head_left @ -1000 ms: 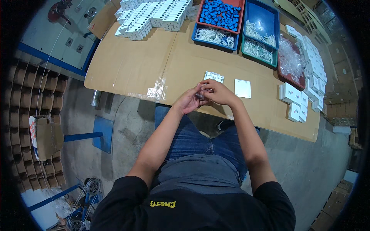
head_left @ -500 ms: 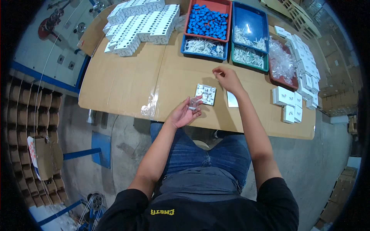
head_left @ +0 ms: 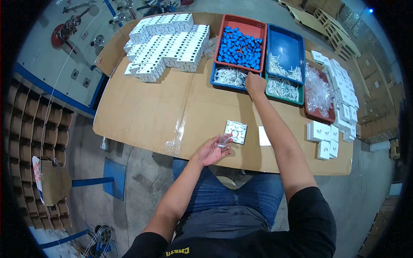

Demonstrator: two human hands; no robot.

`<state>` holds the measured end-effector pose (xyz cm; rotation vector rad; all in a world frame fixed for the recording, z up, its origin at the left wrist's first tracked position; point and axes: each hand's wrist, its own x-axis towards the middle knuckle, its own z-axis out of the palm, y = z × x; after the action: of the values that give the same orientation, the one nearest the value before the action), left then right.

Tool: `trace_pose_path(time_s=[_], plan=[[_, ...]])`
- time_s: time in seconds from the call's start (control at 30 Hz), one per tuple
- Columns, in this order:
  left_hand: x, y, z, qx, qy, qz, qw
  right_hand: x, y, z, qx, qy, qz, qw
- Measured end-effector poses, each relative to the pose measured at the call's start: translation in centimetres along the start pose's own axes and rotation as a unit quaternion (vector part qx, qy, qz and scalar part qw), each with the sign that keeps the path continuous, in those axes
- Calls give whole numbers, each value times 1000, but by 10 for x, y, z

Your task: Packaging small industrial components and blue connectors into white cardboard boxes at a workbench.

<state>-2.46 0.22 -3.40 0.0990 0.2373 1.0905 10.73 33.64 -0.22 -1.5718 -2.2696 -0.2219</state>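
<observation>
Brown cardboard [head_left: 146,116] tops the table in the head view, with a grey floor [head_left: 142,180] on the near side. Stacks of white boxes [head_left: 165,47] stand at the far left. Near the middle, the left hand [head_left: 213,151] is turned palm up and holds a small clear bag [head_left: 223,139] with its fingers. Just past it lies a white square part [head_left: 235,132], and a flat white plate [head_left: 263,136] is to its right. Farther off, the right hand [head_left: 256,84] is at the near right corner of a blue tray [head_left: 226,87] of little white sticks [head_left: 230,77]. Its fingers look narrow, but I cannot tell if they hold anything. Little sticks like these would be best taken with a soft pinch, not a big grab. Keeping the left palm up and steady should stop the bag from tipping and spilling.
</observation>
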Motion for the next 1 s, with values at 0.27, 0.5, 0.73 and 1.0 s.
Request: trace_pose_path(time_s=[0.27, 0.5, 0.73, 1.0], plan=[[-1, 1, -3, -6, 29, -6, 1000, 8, -3, 4, 24, 8, 28, 999], [1, 2, -3, -8, -4, 0, 1000, -9, 15, -24, 97, -10, 41, 994], [2, 2, -6, 7, 9, 6, 1000, -53, 12, -87, 372, -177, -45, 910], [2, 1, -3, 5, -1, 8, 1000, -151, -26, -160, 418, -414, -133, 798]])
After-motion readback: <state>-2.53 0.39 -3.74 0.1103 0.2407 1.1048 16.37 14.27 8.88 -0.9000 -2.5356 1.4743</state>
